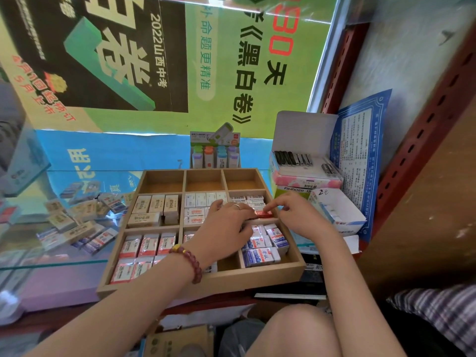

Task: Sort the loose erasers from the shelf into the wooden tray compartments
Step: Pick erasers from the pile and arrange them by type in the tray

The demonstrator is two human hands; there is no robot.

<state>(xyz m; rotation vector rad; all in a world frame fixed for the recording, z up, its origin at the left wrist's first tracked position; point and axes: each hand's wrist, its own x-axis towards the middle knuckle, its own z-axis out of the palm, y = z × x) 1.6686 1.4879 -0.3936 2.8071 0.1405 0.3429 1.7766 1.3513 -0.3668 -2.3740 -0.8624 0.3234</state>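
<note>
The wooden tray (298,256) has nine compartments; its far row holds nothing. Beige erasers (154,208) fill the middle-left one, red-and-white erasers (140,251) the near-left, blue-and-white erasers (262,249) the near-right. My left hand (226,222) lies flat across the centre compartment, its fingers resting on the erasers in the middle-right one. My right hand (296,215) reaches in from the right, its index fingertip touching a red-wrapped eraser (265,215) there. Several loose erasers (77,220) lie scattered on the glass shelf to the left of the tray.
Behind the tray stands a display of coloured bottles (215,155). To the right are stacked boxes with black clips (293,158) and a small open carton (337,215). A red perforated shelf post (422,140) and a wooden board bound the right side. My knee shows below.
</note>
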